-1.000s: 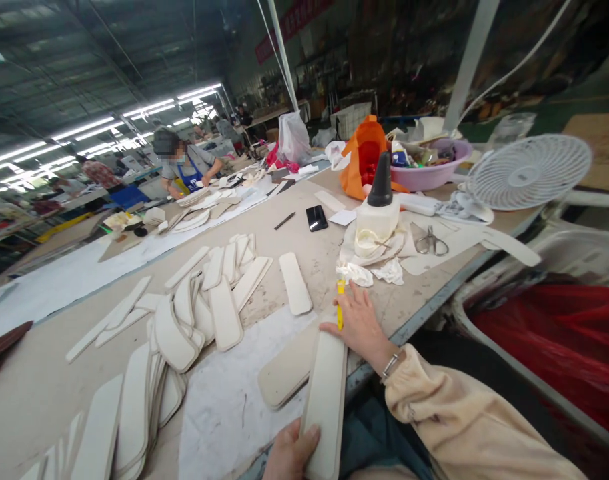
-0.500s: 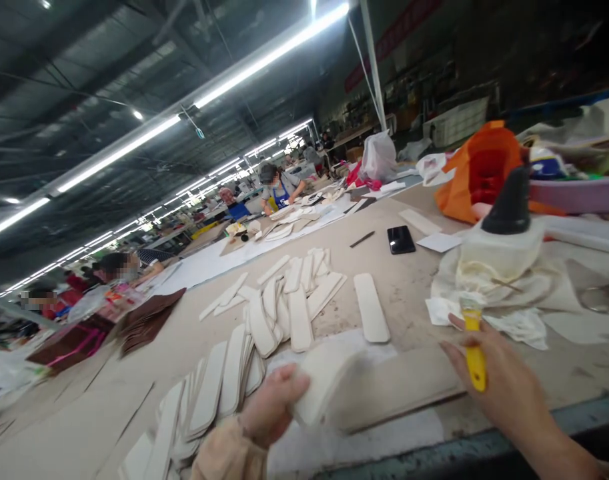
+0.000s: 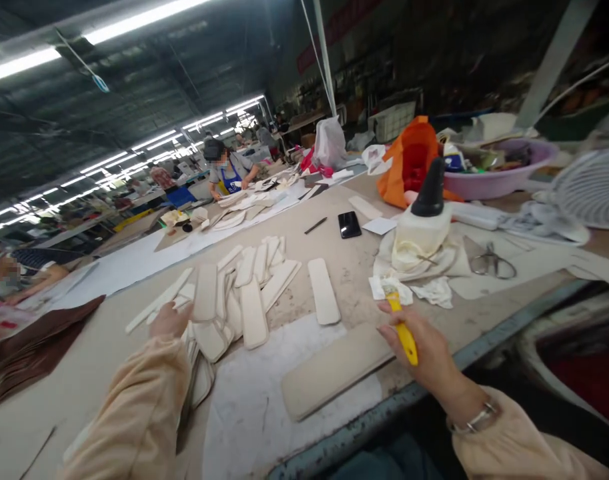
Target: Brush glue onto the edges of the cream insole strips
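Note:
My right hand [image 3: 424, 350] is closed round a yellow-handled glue brush [image 3: 402, 327], its bristles near the crumpled white rags [image 3: 437, 291]. Just left of that hand a long cream insole piece [image 3: 334, 367] lies flat on a white sheet [image 3: 244, 407] near the table's front edge. My left hand [image 3: 169, 321] reaches out over the heap of cream pieces [image 3: 239, 293] and holds one flat piece [image 3: 205, 291] above the pile. A glue bottle with a black cone cap [image 3: 424, 220] stands on a stained cloth behind the brush.
Scissors [image 3: 491, 262], a black phone [image 3: 349, 225], a pen [image 3: 315, 225], an orange bag [image 3: 409, 160], a purple basin [image 3: 499, 175] and a white fan [image 3: 589, 183] occupy the right side. Brown pieces [image 3: 39, 340] lie far left. Other people work at far tables.
My left hand has carried a cream piece from the front edge out to the pile on the left. My right hand with the brush stays near the long piece. The camera swung about.

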`<state>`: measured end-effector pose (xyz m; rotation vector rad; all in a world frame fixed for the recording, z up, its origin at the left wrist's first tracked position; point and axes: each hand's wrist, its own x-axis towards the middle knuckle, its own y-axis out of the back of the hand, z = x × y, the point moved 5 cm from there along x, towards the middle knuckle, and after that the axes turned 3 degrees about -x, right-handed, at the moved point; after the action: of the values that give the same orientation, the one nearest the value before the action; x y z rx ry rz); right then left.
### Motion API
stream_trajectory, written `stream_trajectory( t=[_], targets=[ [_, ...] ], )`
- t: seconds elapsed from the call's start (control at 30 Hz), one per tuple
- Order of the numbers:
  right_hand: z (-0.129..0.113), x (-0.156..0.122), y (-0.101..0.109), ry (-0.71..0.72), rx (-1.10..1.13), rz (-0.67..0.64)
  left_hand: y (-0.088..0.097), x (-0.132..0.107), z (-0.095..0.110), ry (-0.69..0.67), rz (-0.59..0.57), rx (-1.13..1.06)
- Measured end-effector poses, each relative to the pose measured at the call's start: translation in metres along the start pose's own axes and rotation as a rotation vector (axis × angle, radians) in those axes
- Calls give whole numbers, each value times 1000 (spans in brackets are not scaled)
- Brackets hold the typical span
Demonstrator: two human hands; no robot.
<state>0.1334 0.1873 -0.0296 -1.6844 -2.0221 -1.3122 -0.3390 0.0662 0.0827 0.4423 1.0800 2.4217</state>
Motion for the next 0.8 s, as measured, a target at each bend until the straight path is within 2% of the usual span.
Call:
stream_trajectory(
  t=[0.07,0.13,0.17,0.23,0.27,0.3,0.37,0.43,0.53,0.67,0.8],
  targets=[
    [0,-1,4,-23,31,-24,-18,-26,-16,-49,-23,62],
    [1,-3,8,-60,70,-33,-44,-70,-29,-131,-115,48],
    [1,-4,9,-83,98,-29,-59,-97,-33,-207,-179,38],
    [2,-7,12,-134,160,-16,-86,-157,-33,-542,-331,36],
    [2,-8,12,-162,187,-9,-96,-183,-36,-651,-366,48],
    [3,-9,12,-193,204,-3,-105,-205,-40,-726,-382,68],
    [8,-8,14,-273,206,18,-118,-233,-49,-801,-384,113],
    [17,-6,19,-368,198,75,-126,-243,-58,-843,-358,146],
    [32,2,34,-469,221,217,-133,-241,-66,-904,-298,162],
    [47,11,58,-476,273,401,-133,-237,-66,-948,-242,141],
    [58,25,72,-472,222,420,-130,-238,-62,-980,-226,145]
  ],
)
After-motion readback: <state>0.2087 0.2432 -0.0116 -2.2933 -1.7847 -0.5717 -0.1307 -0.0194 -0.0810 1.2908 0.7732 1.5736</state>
